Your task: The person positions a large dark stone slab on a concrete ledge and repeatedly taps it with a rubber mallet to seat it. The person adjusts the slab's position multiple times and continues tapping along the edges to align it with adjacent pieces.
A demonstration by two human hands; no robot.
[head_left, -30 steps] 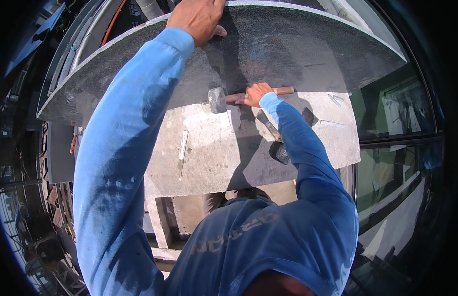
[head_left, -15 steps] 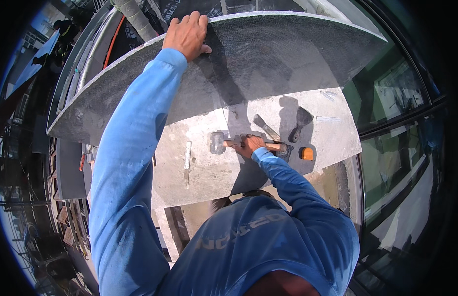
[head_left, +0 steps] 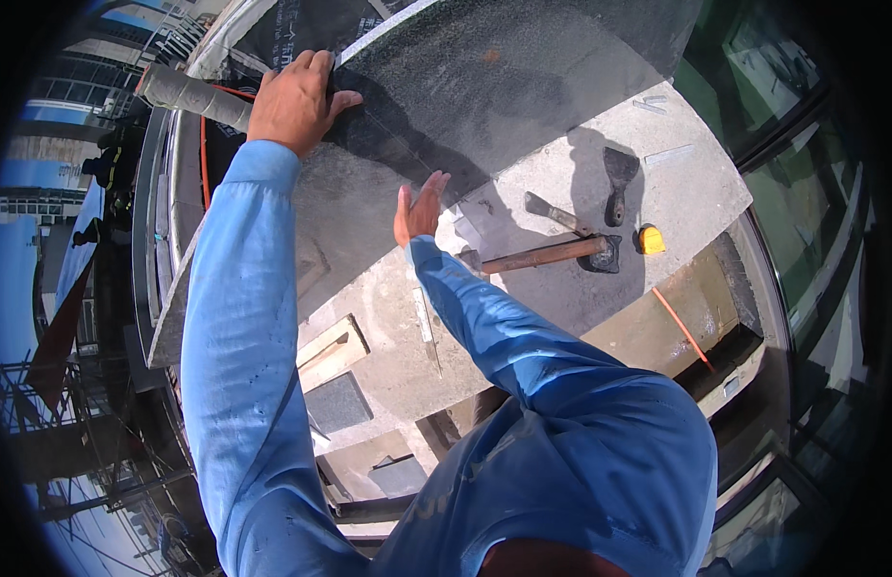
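Note:
A large dark grey stone slab [head_left: 523, 82] stands tilted up on its edge across a pale stone surface [head_left: 696, 144]. My left hand [head_left: 297, 106] grips its upper edge, thumb on the face towards me. My right hand [head_left: 422, 207] is held up by the slab's lower part, fingers stretched; whether it touches the slab I cannot tell. Below that hand lies a mallet with a wooden handle [head_left: 537, 256], its head mostly hidden by my right forearm. Beyond the handle rest a narrow scraper [head_left: 558, 213], a wide-bladed scraper [head_left: 619, 173] and a yellow tape measure [head_left: 650, 239].
A thin metal strip [head_left: 425, 322] lies left of my right forearm. Grey tile pieces [head_left: 338, 404] sit lower left. An orange rod [head_left: 683, 327] crosses a recess at right, beside glass panels [head_left: 778, 183]. A wrapped pole [head_left: 191, 96] juts out near my left hand.
My right hand has let go of the mallet handle and moved up and left to the slab. My left hand, still on the slab's edge, appears farther left, and the view has turned.

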